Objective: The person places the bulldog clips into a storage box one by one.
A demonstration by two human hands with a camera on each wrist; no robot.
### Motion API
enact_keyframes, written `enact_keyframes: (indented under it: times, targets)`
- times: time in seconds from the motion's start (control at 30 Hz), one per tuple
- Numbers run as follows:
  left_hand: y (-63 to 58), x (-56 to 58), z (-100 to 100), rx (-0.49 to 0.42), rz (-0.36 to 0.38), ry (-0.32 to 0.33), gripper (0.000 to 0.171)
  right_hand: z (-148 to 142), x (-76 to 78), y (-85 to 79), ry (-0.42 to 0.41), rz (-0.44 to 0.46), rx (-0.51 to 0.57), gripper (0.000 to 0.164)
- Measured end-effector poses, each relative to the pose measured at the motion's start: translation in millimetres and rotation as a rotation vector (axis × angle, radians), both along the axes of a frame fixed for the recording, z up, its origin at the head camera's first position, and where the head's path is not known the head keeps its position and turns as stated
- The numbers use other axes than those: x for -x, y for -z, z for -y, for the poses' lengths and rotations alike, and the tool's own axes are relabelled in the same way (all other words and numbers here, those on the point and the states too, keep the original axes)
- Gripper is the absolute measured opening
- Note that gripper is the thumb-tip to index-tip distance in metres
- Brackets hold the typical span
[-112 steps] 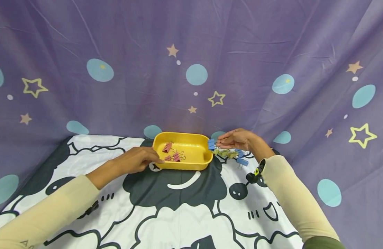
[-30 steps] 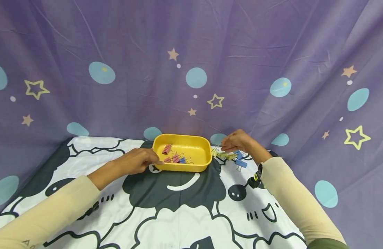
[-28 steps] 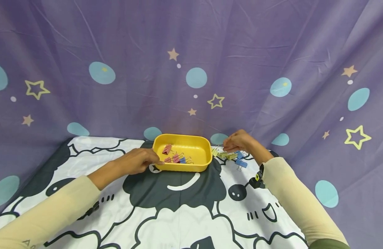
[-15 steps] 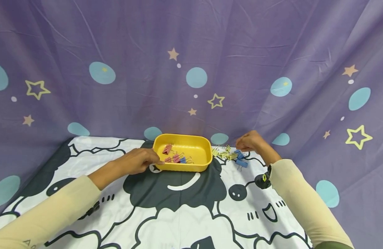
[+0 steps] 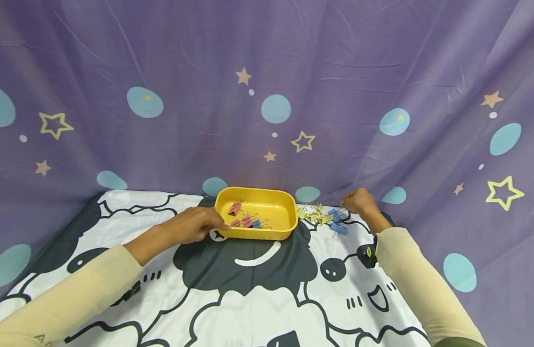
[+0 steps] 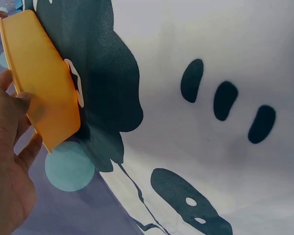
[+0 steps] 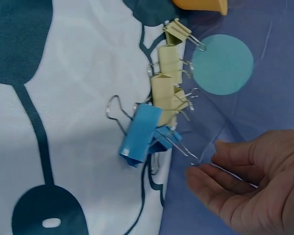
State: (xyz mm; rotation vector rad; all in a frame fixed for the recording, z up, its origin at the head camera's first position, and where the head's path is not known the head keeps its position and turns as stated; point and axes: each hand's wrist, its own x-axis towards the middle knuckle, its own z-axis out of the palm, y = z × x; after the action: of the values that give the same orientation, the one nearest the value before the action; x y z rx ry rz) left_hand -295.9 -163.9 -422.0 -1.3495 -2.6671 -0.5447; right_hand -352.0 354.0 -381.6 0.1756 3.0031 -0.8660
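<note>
My left hand (image 5: 196,224) grips the near-left rim of a yellow plastic tray (image 5: 267,234), its fingertips at the edge in the left wrist view. Inside lie several pink binder clips (image 5: 235,208) and one blue binder clip (image 5: 256,224). Right of the tray, yellow binder clips (image 7: 169,63) form a short row, with two other blue binder clips (image 7: 142,132) at its end. My right hand (image 7: 250,178) is beside those blue clips, fingers loosely bent, thumb and forefinger apart. Its fingertips are right at the end of a blue clip's wire handle (image 7: 186,151).
A white cloth with black cartoon drawings (image 5: 249,308) covers the table. Directly behind the tray and clips hangs a purple curtain (image 5: 197,120) with stars and blue dots. A small dark device (image 5: 367,255) sits at my right wrist.
A blue binder clip held by my right hand earlier now lies in the tray. That hand has since moved right, from above the yellow clips to the blue ones. My left hand stays put.
</note>
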Motion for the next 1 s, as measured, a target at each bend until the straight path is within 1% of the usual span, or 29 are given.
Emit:
enact_keyframes:
  times: [0.13, 0.27, 0.33, 0.43, 0.5, 0.53, 0.67, 0.73, 0.83, 0.93, 1.0]
  targets:
    - [1.8, 0.5, 0.4, -0.005, 0.001, 0.002, 0.056, 1.9, 3.5, 10.4, -0.014, -0.013, -0.051, 0.031]
    - [3.0, 1.4, 0.5, -0.007, 0.000, 0.008, 0.056, -1.1, 9.2, 17.7, 0.004, 0.006, -0.022, 0.030]
    - [3.3, 2.0, 0.5, -0.010, 0.000, 0.013, 0.056, -4.0, 11.9, 19.9, 0.021, 0.022, 0.056, 0.028]
    - [3.3, 2.2, 0.7, -0.014, -0.006, 0.012, 0.055, -8.7, 14.1, 21.1, 0.042, 0.064, 0.221, 0.030]
    - [3.3, 2.0, 1.2, -0.014, -0.009, 0.009, 0.055, -10.9, 14.3, 20.0, 0.045, 0.109, 0.339, 0.032]
    - [3.2, 1.9, 1.2, -0.012, -0.012, 0.009, 0.055, -12.0, 13.7, 19.0, 0.041, 0.134, 0.377, 0.033]
    - [1.9, 1.1, 0.5, -0.012, -0.016, 0.011, 0.054, -16.2, 11.4, 13.2, 0.022, 0.237, 0.492, 0.035]
    - [1.1, 0.9, -0.2, -0.013, -0.017, 0.014, 0.054, -18.7, 10.3, 9.9, 0.016, 0.271, 0.531, 0.034]
    - [0.1, 0.6, -0.5, -0.015, -0.011, 0.015, 0.054, -22.4, 9.5, 5.3, 0.014, 0.292, 0.581, 0.033]
    - [-0.2, 0.2, -0.2, -0.014, -0.007, 0.015, 0.054, -26.0, 9.8, 1.1, 0.040, 0.291, 0.625, 0.033]
    - [-0.2, 0.1, 0.0, -0.015, -0.007, 0.013, 0.054, -28.2, 10.4, -1.9, 0.073, 0.288, 0.669, 0.032]
